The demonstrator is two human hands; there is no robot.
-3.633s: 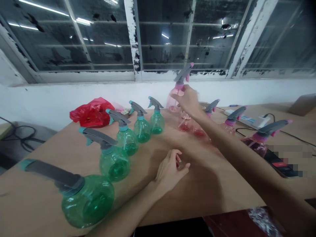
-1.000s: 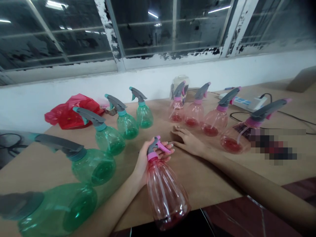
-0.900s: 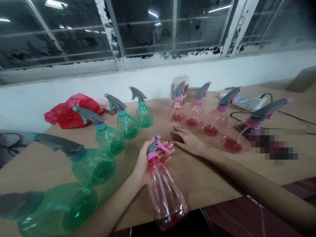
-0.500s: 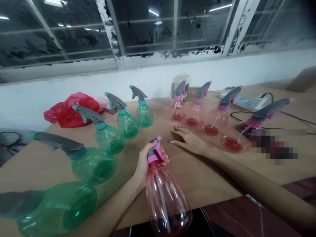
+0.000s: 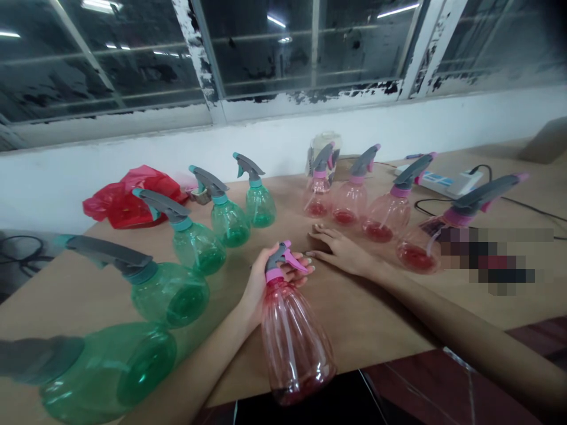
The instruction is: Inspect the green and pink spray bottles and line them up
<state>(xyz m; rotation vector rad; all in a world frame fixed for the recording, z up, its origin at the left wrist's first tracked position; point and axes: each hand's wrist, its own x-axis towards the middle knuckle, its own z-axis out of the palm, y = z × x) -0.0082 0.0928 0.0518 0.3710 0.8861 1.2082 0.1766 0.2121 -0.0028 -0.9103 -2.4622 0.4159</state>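
Note:
My left hand (image 5: 262, 274) grips a pink spray bottle (image 5: 297, 342) by its grey and pink spray head. Its fingers reach around behind the pink trigger, loosely apart from it. The bottle tilts, with its clear ribbed body hanging toward me over the table's front edge. My right hand (image 5: 337, 251) lies on the table with its fingers stretched out and nothing in it. Just behind it stand several pink spray bottles (image 5: 384, 219) in a slanting row. To the left of my left hand is a row of several green spray bottles (image 5: 170, 293).
A red plastic bag (image 5: 133, 198) lies at the back left by the wall. At the right back are a white power strip (image 5: 436, 182) and black cables. A pale container (image 5: 326, 147) stands behind the pink bottles. The wooden table (image 5: 370, 336) ends in front of me.
The held spray bottle has risen slightly, its base swinging a little left. My left fingers have loosened from the trigger, which now sticks out more. My right hand has stayed in place.

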